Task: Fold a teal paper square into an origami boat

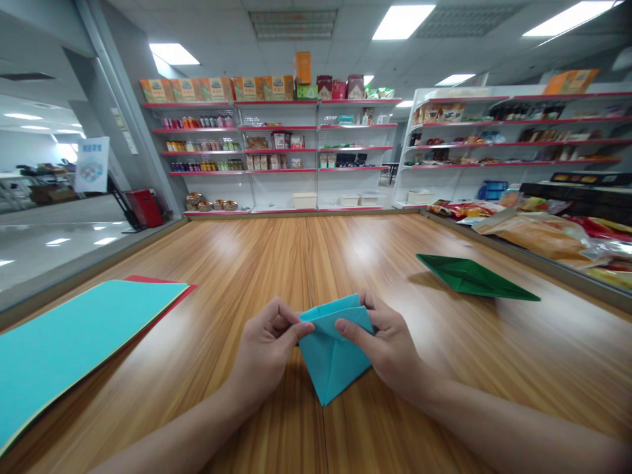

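Note:
A folded piece of light blue paper (328, 359) is held above the wooden table between both hands, one corner pointing down toward me. At its upper left corner, my left hand (266, 342) pinches the edge between thumb and fingers. My right hand (388, 339) grips the right side, its thumb lying on the front face and its fingers behind, mostly hidden. Along the top, the paper's layers stand slightly apart. To the right lies a folded green paper shape (467, 275), pointed at both ends, touched by neither hand.
A stack of coloured sheets (89, 329), blue on top with red showing beneath, lies at the left of the wooden table (237, 257). Packaged goods (543, 234) line the right edge. Stocked shelves (279, 125) stand beyond the far edge.

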The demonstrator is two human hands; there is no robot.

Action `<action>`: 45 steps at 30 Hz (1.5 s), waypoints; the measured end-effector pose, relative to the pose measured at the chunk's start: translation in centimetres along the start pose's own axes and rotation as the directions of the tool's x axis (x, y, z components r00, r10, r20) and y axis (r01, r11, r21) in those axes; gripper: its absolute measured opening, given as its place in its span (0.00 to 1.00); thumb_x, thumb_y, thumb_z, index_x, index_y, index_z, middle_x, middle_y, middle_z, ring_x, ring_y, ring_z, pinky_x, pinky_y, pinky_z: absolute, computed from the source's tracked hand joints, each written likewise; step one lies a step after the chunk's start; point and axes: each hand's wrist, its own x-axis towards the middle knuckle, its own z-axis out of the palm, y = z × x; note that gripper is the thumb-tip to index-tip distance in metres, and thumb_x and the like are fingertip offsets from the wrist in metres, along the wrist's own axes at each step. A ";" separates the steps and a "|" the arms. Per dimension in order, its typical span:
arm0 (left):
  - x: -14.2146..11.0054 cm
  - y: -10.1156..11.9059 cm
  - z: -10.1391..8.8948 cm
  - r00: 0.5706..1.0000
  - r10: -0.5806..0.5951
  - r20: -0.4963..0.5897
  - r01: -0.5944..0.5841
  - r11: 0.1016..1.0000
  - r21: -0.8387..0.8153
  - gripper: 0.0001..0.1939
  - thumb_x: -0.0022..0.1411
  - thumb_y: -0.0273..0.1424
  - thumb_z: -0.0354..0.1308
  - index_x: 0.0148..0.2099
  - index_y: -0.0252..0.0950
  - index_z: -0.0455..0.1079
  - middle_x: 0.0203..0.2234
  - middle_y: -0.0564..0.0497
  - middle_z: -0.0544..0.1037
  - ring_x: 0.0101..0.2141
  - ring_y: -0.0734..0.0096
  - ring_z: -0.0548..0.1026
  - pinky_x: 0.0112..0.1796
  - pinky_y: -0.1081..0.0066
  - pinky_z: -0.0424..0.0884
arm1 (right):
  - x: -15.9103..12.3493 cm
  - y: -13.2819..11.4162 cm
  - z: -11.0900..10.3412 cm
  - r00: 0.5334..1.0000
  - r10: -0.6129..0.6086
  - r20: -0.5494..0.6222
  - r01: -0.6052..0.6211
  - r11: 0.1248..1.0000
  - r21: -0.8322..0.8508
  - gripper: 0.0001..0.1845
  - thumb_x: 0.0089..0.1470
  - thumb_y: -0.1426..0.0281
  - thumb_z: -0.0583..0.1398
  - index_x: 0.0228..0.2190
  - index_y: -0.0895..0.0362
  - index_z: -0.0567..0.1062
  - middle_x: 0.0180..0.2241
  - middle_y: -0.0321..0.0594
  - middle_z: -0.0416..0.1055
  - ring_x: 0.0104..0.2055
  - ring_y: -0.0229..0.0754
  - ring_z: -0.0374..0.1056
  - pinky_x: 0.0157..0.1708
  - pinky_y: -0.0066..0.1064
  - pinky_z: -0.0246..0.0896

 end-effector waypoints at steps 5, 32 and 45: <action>-0.1 0.6 0.1 0.999 -0.054 0.000 0.054 0.995 -0.089 0.18 0.55 0.37 0.63 0.25 0.36 0.58 0.18 0.55 0.71 0.21 0.75 0.68 0.23 0.75 0.66 | 0.0 -0.3 0.1 0.999 -0.038 -0.020 0.038 0.999 -0.013 0.18 0.56 0.62 0.61 0.18 0.58 0.74 0.30 0.38 0.62 0.33 0.39 0.64 0.32 0.32 0.60; -0.5 0.9 0.2 0.998 -0.042 0.056 0.041 0.999 0.011 0.12 0.60 0.37 0.59 0.40 0.35 0.64 0.22 0.51 0.79 0.24 0.69 0.75 0.27 0.72 0.71 | 0.1 0.1 -0.2 1.000 -0.007 0.011 0.006 0.996 0.091 0.18 0.56 0.61 0.60 0.20 0.58 0.75 0.30 0.38 0.63 0.32 0.38 0.64 0.31 0.31 0.61; -0.7 0.9 0.3 1.000 -0.001 0.013 0.001 1.000 -0.005 0.14 0.59 0.40 0.59 0.30 0.33 0.71 0.22 0.50 0.76 0.23 0.71 0.73 0.25 0.74 0.72 | 0.1 -0.3 -0.1 0.990 0.122 0.070 -0.136 0.959 0.249 0.16 0.54 0.59 0.61 0.26 0.58 0.79 0.29 0.42 0.71 0.32 0.43 0.69 0.32 0.34 0.67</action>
